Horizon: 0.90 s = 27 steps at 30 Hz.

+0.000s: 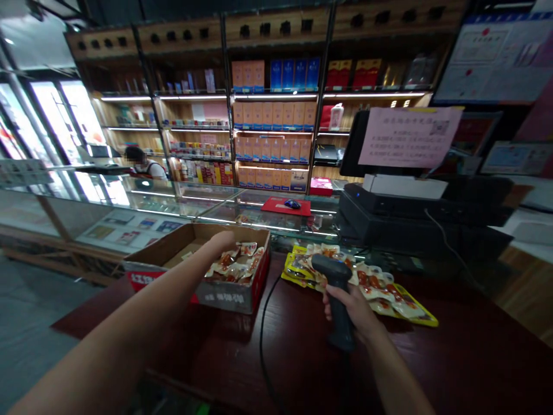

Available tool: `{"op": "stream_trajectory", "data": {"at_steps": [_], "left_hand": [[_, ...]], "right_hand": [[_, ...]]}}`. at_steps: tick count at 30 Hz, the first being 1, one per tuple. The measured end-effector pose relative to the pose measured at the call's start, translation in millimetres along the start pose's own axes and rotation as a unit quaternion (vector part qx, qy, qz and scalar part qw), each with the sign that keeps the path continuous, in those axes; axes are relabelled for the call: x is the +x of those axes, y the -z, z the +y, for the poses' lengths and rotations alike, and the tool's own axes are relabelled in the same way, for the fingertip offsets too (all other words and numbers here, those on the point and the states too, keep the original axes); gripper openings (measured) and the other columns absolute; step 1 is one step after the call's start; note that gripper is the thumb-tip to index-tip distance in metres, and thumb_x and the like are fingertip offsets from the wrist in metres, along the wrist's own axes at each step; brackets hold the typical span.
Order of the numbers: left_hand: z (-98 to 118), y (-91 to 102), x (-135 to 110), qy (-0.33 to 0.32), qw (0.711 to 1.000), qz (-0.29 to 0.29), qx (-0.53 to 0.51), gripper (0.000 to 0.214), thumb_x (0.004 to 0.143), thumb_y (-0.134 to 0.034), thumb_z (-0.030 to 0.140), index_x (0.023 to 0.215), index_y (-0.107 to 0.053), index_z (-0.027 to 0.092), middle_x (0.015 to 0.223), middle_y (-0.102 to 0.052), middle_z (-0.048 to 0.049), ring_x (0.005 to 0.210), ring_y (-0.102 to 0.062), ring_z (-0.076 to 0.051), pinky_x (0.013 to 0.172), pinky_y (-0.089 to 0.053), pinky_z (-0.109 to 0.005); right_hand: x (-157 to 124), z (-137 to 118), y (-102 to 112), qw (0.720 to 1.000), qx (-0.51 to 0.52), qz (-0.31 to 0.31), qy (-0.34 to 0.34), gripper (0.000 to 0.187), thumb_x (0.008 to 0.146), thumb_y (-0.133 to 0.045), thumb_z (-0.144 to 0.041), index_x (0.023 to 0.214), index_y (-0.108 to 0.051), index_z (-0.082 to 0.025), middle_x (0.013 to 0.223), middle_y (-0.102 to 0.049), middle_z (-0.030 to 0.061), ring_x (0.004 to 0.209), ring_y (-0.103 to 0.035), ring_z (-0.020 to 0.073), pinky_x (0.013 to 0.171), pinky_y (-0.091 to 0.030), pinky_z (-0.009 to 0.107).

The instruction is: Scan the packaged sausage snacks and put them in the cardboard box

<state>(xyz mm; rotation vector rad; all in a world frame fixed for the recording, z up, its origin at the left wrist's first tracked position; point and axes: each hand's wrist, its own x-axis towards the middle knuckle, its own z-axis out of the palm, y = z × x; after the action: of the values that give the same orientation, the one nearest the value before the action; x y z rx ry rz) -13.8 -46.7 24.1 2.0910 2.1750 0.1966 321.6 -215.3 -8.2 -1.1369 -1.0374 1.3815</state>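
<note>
A black barcode scanner (339, 300) is upright in my right hand (352, 305), whose fingers wrap round its grip. Behind the scanner lie yellow-edged packs of snacks (302, 268) and several clear snack packets (389, 294) with reddish-brown contents. On the left, my left hand (222, 242) reaches over an open cardboard box (228, 297), above more small snack packets (235, 268) inside it. The fingers of that hand are hidden, so I cannot see whether it holds anything.
A black cable (263, 334) curves across the dark wooden table (207, 357). Behind are a glass counter (211, 202), a mouse (292, 204) on a red mat, and a black register with a pink sheet (406, 138). A person (149, 167) sits at far left.
</note>
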Motion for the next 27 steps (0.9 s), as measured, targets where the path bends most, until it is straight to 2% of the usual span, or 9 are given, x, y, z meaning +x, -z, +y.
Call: {"op": "stream_trajectory", "data": {"at_steps": [2,4,11,14,19,21,23,25,27], "left_hand": [[-19,-7.0,2,0.031,0.998,-0.040,0.027,0.028,0.052,-0.073,0.035,0.072,-0.071,0.015,0.071,-0.068,-0.0117,0.074,-0.063,-0.024,0.070,-0.045,-0.028],[-27,-16.9,1,0.043,0.997,-0.055,0.038,0.028,0.048,-0.074,0.035,0.069,-0.071,0.016,0.070,-0.068,-0.0113,0.073,-0.063,-0.025,0.070,-0.045,-0.029],[-18,-42.3,6,0.033,0.994,-0.104,-0.005,0.019,0.035,-0.077,0.018,0.050,-0.064,0.017,0.055,-0.062,-0.0089,0.072,-0.060,-0.027,0.071,-0.043,-0.034],[-19,-36.0,8,0.039,0.995,-0.090,-0.038,0.019,0.035,-0.075,0.019,0.048,-0.062,0.017,0.047,-0.058,-0.0049,0.062,-0.057,-0.022,0.064,-0.043,-0.030],[-22,-3.8,-5,0.042,0.977,-0.107,-0.180,0.021,0.043,-0.073,0.028,0.045,-0.057,0.014,0.039,-0.048,0.0000,0.048,-0.047,-0.015,0.051,-0.037,-0.025],[-14,9.9,-15,0.020,0.948,-0.108,-0.297,0.023,0.044,-0.074,0.027,0.048,-0.057,0.013,0.041,-0.049,0.0011,0.045,-0.045,-0.012,0.048,-0.036,-0.023],[3,20.5,-29,-0.007,0.895,-0.079,-0.438,0.025,0.043,-0.076,0.024,0.054,-0.056,0.013,0.044,-0.050,0.0027,0.043,-0.044,-0.009,0.046,-0.036,-0.021],[27,26.1,-46,-0.034,0.819,-0.041,-0.571,0.029,0.045,-0.078,0.022,0.061,-0.055,0.013,0.048,-0.053,0.0032,0.043,-0.046,-0.008,0.047,-0.038,-0.020],[56,24.3,-64,-0.039,0.740,-0.061,-0.669,0.030,0.049,-0.077,0.022,0.066,-0.054,0.013,0.055,-0.059,0.0004,0.047,-0.053,-0.009,0.050,-0.043,-0.022]], "right_hand": [[0,2,-5,1.000,-0.001,-0.007,0.000,0.026,0.064,-0.069,-0.037,0.073,-0.059,-0.014,0.053,-0.059,-0.0007,0.041,-0.055,0.0125,0.039,-0.047,0.024],[1,4,-10,1.000,-0.001,-0.014,-0.003,0.026,0.064,-0.069,-0.037,0.072,-0.059,-0.014,0.052,-0.059,-0.0007,0.041,-0.055,0.0124,0.040,-0.047,0.024],[2,10,-23,0.999,-0.012,-0.029,-0.007,0.028,0.064,-0.068,-0.037,0.079,-0.058,-0.015,0.053,-0.059,-0.0022,0.041,-0.054,0.0121,0.039,-0.046,0.024],[2,11,-23,0.999,-0.023,-0.028,-0.012,0.029,0.063,-0.068,-0.037,0.078,-0.058,-0.014,0.052,-0.059,-0.0016,0.041,-0.055,0.0126,0.039,-0.046,0.024],[3,12,-19,0.999,-0.021,-0.024,-0.002,0.029,0.063,-0.068,-0.037,0.078,-0.057,-0.015,0.052,-0.059,-0.0023,0.041,-0.055,0.0124,0.039,-0.046,0.024],[5,13,-18,0.999,-0.021,-0.024,-0.001,0.028,0.063,-0.068,-0.036,0.078,-0.057,-0.015,0.052,-0.059,-0.0022,0.041,-0.055,0.0122,0.039,-0.046,0.024],[7,14,-17,1.000,-0.018,-0.020,-0.005,0.028,0.063,-0.068,-0.036,0.078,-0.057,-0.015,0.053,-0.059,-0.0019,0.041,-0.055,0.0122,0.039,-0.046,0.024],[9,15,-17,1.000,-0.009,-0.020,-0.006,0.029,0.063,-0.069,-0.036,0.079,-0.058,-0.015,0.053,-0.059,-0.0020,0.041,-0.055,0.0121,0.038,-0.046,0.023],[10,15,-15,1.000,-0.001,-0.022,-0.002,0.029,0.062,-0.069,-0.036,0.080,-0.058,-0.015,0.053,-0.059,-0.0021,0.041,-0.055,0.0120,0.039,-0.046,0.023]]}}
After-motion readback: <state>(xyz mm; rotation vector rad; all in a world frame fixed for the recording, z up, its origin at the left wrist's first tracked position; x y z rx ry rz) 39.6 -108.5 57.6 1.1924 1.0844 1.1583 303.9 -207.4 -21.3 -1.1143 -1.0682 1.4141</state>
